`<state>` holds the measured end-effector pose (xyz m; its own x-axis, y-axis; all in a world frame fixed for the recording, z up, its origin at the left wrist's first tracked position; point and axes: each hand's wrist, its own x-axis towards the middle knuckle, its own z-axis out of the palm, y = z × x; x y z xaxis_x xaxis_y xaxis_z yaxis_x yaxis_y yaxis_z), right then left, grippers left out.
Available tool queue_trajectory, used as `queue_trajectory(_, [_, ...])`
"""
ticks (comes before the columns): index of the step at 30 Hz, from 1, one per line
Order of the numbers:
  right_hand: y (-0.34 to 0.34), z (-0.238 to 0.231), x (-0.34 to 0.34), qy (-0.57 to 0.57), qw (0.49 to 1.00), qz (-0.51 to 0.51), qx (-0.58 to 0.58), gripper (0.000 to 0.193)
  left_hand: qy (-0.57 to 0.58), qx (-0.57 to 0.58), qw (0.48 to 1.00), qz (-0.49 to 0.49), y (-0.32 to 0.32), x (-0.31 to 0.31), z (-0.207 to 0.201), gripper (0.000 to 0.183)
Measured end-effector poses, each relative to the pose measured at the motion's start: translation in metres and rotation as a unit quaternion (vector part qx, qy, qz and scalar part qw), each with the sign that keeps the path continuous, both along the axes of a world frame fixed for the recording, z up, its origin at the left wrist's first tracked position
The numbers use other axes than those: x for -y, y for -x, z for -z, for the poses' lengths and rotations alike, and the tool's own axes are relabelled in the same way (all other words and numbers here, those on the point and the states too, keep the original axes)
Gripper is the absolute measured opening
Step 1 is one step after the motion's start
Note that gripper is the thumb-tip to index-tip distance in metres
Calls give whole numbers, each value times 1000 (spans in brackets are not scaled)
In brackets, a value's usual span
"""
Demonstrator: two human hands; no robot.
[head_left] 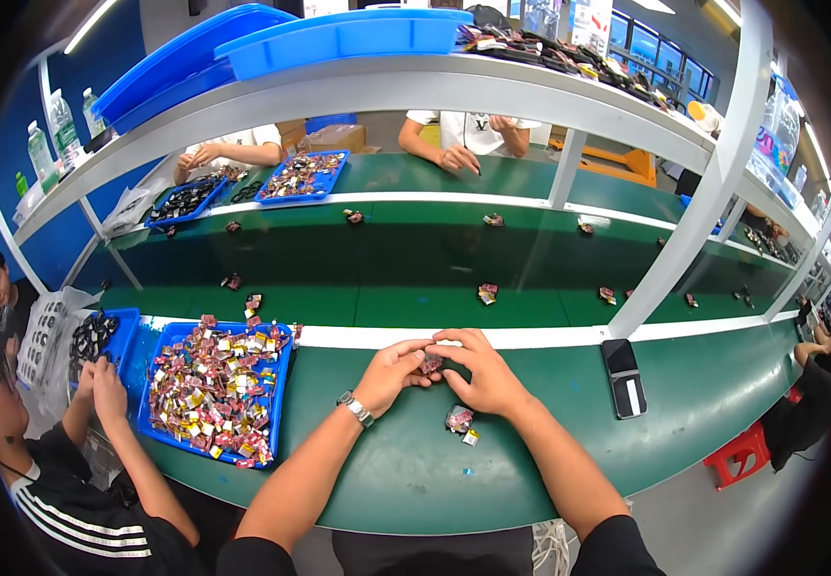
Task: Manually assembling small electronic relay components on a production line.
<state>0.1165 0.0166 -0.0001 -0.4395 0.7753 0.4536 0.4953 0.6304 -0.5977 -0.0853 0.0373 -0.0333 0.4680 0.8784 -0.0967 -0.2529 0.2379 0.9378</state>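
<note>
My left hand [391,376], with a metal watch on its wrist, and my right hand [484,372] meet over the green work surface. Between their closed fingers is a small electronic assembly [431,363], dark and reddish, mostly hidden by the fingers. Just below the hands, nearest my right wrist, lies another small assembly [457,419] in pink and silver, with a white-and-yellow piece [471,438] beside it. To the left of my left forearm stands a blue tray [287,379] heaped with similar small red, white and yellow parts [212,398].
A black phone-like device [624,379] lies at the right. Beyond a white rail [358,337], scattered small assemblies [487,294] rest on a green conveyor. A white post [689,182] rises at right. A co-worker [89,461] sits close at left; others work across.
</note>
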Motion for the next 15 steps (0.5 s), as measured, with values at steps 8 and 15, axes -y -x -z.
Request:
queue_trajectory(8, [-2, 7, 1, -68, 998, 3, 13, 19, -92, -111, 989, -17, 0, 2, 2, 37])
queue_trajectory(15, [-6, 1, 4, -58, 998, -12, 14, 17, -39, -41, 998, 7, 2, 1, -3, 39])
